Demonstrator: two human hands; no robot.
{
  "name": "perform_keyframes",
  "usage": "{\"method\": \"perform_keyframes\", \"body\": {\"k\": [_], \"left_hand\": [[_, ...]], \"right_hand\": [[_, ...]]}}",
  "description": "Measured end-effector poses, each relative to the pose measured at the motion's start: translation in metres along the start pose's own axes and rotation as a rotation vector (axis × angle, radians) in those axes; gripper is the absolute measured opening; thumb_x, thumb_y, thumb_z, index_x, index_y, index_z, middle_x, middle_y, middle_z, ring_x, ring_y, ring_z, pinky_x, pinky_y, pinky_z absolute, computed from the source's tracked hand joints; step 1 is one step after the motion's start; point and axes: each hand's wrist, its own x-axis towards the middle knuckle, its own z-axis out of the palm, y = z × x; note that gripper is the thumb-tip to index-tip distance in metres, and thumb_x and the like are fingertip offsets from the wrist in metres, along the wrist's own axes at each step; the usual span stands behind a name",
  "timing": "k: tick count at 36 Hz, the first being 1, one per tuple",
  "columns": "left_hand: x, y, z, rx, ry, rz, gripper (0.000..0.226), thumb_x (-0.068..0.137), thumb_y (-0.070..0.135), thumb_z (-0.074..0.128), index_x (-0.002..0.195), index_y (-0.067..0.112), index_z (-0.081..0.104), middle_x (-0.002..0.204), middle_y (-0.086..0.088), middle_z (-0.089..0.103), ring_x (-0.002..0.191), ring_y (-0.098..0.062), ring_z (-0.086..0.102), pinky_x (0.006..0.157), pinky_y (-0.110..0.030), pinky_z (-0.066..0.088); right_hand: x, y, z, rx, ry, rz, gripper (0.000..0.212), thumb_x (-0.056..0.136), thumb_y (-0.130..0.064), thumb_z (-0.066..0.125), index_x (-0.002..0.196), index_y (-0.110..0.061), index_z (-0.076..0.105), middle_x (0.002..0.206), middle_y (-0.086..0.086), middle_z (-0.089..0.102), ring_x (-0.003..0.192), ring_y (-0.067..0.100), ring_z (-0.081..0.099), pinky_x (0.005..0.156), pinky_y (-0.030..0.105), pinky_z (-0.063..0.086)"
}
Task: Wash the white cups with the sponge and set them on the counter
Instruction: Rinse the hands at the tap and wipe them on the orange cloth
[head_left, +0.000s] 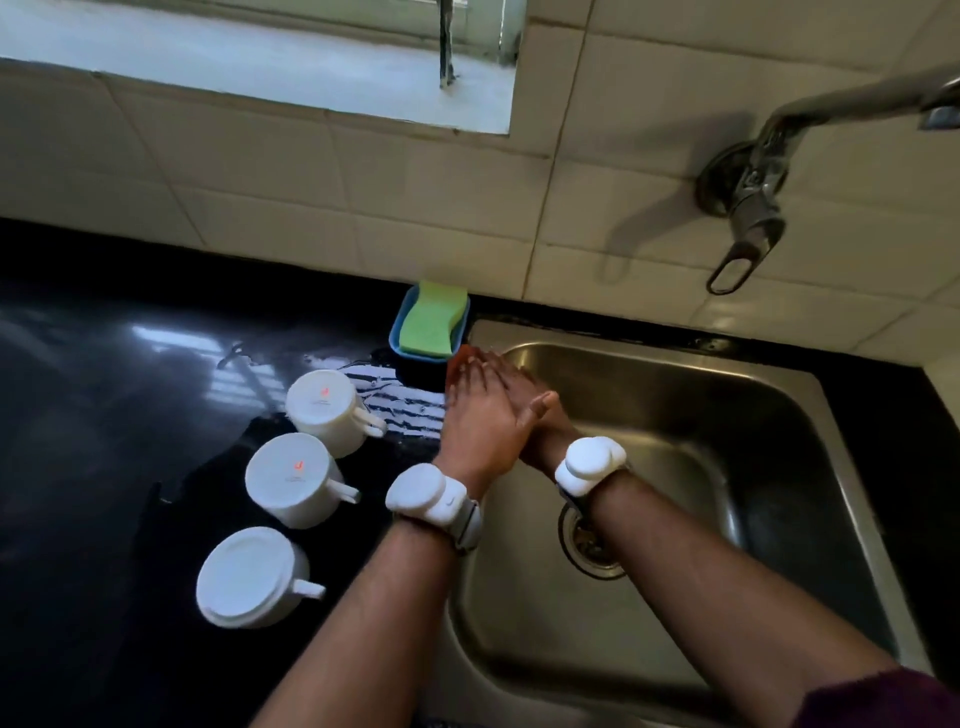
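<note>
Three white cups stand upside down in a row on the black counter (104, 415), left of the sink: the far cup (324, 408), the middle cup (293, 480) and the near cup (249, 577), handles pointing right. A green sponge (431, 322) lies in a blue tray (402, 317) at the sink's back left corner. My left hand (478, 415) and my right hand (530, 415) are pressed together, palm to palm with fingers straight, over the sink's left edge. Neither holds anything.
The steel sink (753, 441) has a drain (587, 540) at its bottom. A metal tap (753, 197) juts from the tiled wall at the upper right; no water runs. A striped cloth (395, 400) lies beside the far cup. White bands sit on both wrists.
</note>
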Motion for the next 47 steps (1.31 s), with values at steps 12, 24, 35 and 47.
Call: {"method": "perform_keyframes", "body": {"k": [12, 24, 35, 47], "left_hand": [[0.043, 0.018, 0.002, -0.045, 0.032, 0.004, 0.084, 0.094, 0.057, 0.034, 0.147, -0.005, 0.015, 0.155, -0.023, 0.018, 0.146, -0.029, 0.013, 0.119, -0.039, 0.006], [0.059, 0.019, 0.009, -0.078, 0.057, 0.020, 0.075, 0.096, 0.054, 0.031, 0.148, 0.001, 0.019, 0.155, -0.018, 0.021, 0.146, -0.026, 0.013, 0.119, -0.040, 0.006], [0.068, 0.042, 0.020, -0.087, 0.016, 0.082, 0.079, 0.094, 0.059, 0.030, 0.149, 0.003, 0.018, 0.156, -0.017, 0.020, 0.146, -0.025, 0.011, 0.120, -0.040, 0.006], [0.072, 0.075, 0.032, -0.126, -0.100, 0.113, 0.081, 0.094, 0.059, 0.028, 0.151, 0.005, 0.009, 0.159, -0.013, 0.009, 0.148, -0.022, 0.002, 0.121, -0.039, 0.003]], "right_hand": [[0.042, 0.022, -0.021, -0.478, -0.016, -0.048, 0.051, 0.100, -0.027, 0.028, 0.149, -0.019, 0.016, 0.158, -0.004, 0.015, 0.144, 0.009, 0.012, 0.118, 0.033, 0.009], [0.045, 0.033, -0.018, -0.571, -0.072, -0.007, 0.056, 0.100, -0.024, 0.026, 0.150, -0.012, 0.003, 0.159, 0.002, 0.003, 0.146, 0.014, 0.002, 0.118, 0.033, -0.002], [0.033, 0.058, -0.033, -0.589, -0.065, 0.034, 0.058, 0.100, -0.027, 0.027, 0.149, -0.011, 0.000, 0.160, 0.002, 0.001, 0.147, 0.015, 0.000, 0.118, 0.035, -0.004], [0.015, 0.088, -0.050, -0.650, -0.074, 0.082, 0.058, 0.100, -0.028, 0.026, 0.149, -0.012, 0.000, 0.160, 0.004, 0.001, 0.147, 0.016, 0.000, 0.118, 0.038, -0.005]]}}
